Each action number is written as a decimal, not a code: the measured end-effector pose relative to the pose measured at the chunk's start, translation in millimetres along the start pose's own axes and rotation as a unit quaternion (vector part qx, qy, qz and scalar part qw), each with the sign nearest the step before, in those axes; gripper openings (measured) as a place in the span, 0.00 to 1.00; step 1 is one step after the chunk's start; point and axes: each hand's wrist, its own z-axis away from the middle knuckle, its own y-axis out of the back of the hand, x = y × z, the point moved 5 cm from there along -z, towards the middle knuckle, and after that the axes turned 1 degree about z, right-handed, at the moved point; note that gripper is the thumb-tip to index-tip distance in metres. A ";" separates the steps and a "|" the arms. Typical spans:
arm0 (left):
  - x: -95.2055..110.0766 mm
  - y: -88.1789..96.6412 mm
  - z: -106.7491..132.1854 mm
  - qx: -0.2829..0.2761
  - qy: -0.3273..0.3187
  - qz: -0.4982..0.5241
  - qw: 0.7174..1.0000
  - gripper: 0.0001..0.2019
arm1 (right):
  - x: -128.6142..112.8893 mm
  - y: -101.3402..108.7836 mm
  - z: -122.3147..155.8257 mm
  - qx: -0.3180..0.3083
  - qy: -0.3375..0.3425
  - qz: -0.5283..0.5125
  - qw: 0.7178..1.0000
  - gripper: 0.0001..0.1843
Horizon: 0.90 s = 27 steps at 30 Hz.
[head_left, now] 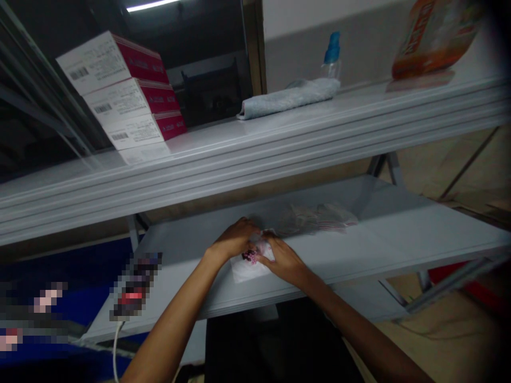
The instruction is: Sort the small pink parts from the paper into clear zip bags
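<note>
Both my hands work low on the white lower shelf (191,260). My left hand (235,238) and my right hand (281,259) meet over a clear plastic bag (265,247) and grip it from either side. A small dark and pink item (250,257) shows between them, partly hidden by my fingers. Under my hands lies a white sheet (243,272). A bunch of clear plastic bags (317,219) lies just beyond my hands, touched by neither.
Above, a white upper shelf (239,165) holds stacked red-and-white boxes (120,90), a folded towel (289,98), a blue-capped bottle (332,56) and an orange package (435,40). A pixelated object (136,287) with a white cable lies at the lower shelf's left end.
</note>
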 end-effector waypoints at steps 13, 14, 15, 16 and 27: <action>-51.9 13.3 24.9 0.046 0.111 0.270 0.955 0.22 | -16.2 13.7 -5.3 0.006 0.012 -0.008 1.000 0.28; -52.9 13.6 24.0 0.063 0.123 0.301 0.943 0.19 | -16.4 14.2 -5.8 0.006 0.009 -0.010 1.000 0.27; -53.3 14.1 23.1 0.081 0.133 0.327 0.932 0.16 | -16.3 14.3 -6.0 0.005 0.005 -0.010 1.000 0.27; -53.3 14.4 22.3 0.098 0.143 0.346 0.922 0.15 | -15.9 14.1 -6.2 0.004 0.001 -0.010 1.000 0.27; -61.2 14.6 32.1 0.153 0.229 0.456 0.846 0.20 | -14.7 15.5 -8.6 -0.004 -0.034 -0.002 0.999 0.27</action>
